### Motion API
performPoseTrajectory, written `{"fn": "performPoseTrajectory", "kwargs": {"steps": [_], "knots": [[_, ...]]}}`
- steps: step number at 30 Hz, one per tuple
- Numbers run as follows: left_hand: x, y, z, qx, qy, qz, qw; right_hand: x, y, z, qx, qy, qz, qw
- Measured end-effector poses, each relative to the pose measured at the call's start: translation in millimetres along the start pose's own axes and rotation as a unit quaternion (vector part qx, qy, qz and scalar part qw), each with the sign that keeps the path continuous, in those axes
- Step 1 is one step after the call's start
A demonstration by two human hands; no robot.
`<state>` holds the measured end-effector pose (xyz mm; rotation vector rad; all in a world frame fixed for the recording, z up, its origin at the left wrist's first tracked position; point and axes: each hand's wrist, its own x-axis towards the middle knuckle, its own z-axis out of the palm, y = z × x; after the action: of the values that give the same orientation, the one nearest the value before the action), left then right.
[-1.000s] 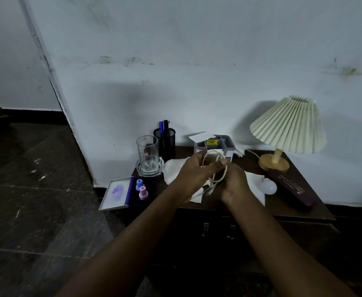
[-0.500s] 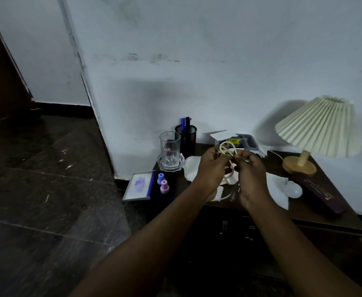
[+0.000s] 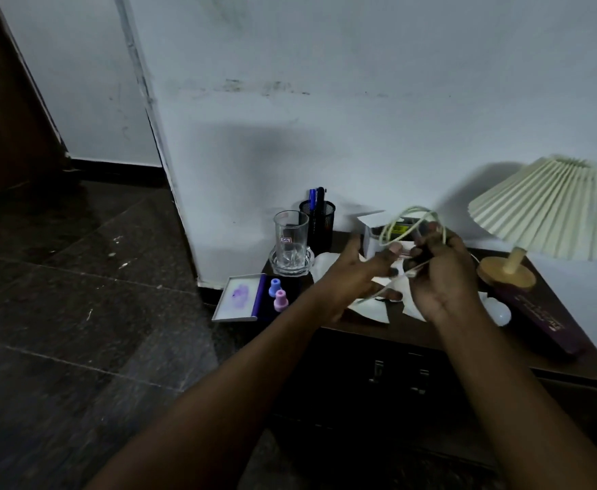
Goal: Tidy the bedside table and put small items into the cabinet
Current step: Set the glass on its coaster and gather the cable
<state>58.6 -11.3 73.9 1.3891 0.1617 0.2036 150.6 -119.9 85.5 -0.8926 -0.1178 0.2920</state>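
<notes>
A pale looped cable (image 3: 401, 221) is held up above the dark bedside table (image 3: 413, 330). My right hand (image 3: 438, 274) is shut on the cable's coils, with a loop rising over its fingers. My left hand (image 3: 357, 274) is beside it with fingers spread, and a strand of the cable runs across its fingers. White tissue paper (image 3: 371, 309) lies on the table under both hands. The cabinet front (image 3: 396, 376) with metal latches is below the tabletop, shut.
On the table stand a glass mug (image 3: 290, 242) on a glass dish, a black mesh pen holder (image 3: 318, 217), a small grey box (image 3: 378, 235), a pleated lamp (image 3: 544, 221), a white bulb (image 3: 500, 313) and a long purple box (image 3: 537, 316). A tray (image 3: 237, 300) and two small pastel bottles (image 3: 277, 293) sit at the left edge.
Both hands have lifted the cable higher off the table. My left hand has opened its fingers, while the right keeps hold of the coils. The camera view shifted left.
</notes>
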Motion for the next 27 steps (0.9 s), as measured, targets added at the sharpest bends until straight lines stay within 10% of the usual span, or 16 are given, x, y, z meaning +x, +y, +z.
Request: {"fn": "performPoseTrajectory", "kwargs": {"steps": [6,16,27], "knots": [[-23,22,-38,0.22,0.005,0.04,0.975,0,-1,21,0.081,0.016,0.066,0.994],[-56,47,-138,0.634,0.186,0.109,0.743,-21,76,50,-0.159,-0.127,0.183,0.962],[-49,18,-176,0.651,0.115,0.104,0.743,5,114,44,-0.147,-0.108,0.238,0.954]]}}
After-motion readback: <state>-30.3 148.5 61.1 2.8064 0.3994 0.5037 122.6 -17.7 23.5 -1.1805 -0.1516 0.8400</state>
